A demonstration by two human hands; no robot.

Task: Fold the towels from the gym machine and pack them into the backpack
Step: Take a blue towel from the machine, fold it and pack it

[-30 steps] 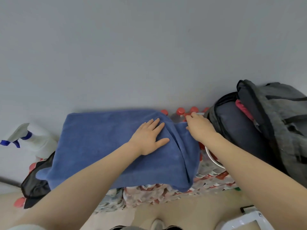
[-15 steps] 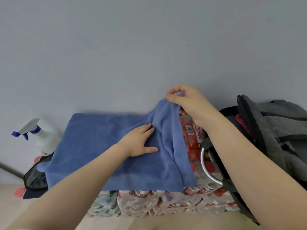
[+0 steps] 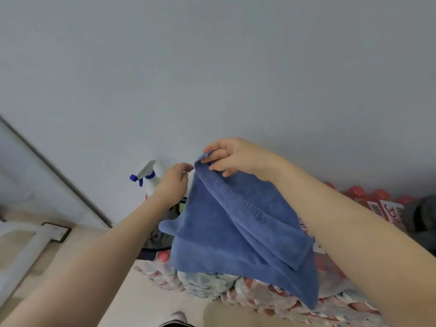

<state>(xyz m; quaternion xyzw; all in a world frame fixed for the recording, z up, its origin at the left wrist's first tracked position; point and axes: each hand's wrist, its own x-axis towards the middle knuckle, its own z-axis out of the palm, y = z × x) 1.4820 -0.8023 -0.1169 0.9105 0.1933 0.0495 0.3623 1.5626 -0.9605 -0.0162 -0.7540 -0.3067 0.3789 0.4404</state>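
A blue towel (image 3: pixel 226 241) lies half folded over shrink-wrapped packs of bottles (image 3: pixel 259 296). My right hand (image 3: pixel 226 156) pinches one corner of the towel and holds it up over the left part of the towel, so a folded flap slopes down to the right. My left hand (image 3: pixel 174 182) is just left of that raised corner, fingers curled close to the towel's edge; whether it grips the cloth is unclear. Only a dark sliver of the backpack (image 3: pixel 424 215) shows at the right edge.
A white spray bottle (image 3: pixel 148 178) with a blue trigger stands by the wall behind my left hand. A dark cloth or bag (image 3: pixel 162 237) lies under the towel's left end. Red bottle caps (image 3: pixel 368 194) line the back right. A white frame (image 3: pixel 28 251) is on the floor at left.
My right hand has carried the towel's right corner up and across to the left, doubling the towel over. My left hand has left the towel's top and risen to the raised corner. The view has swung left.
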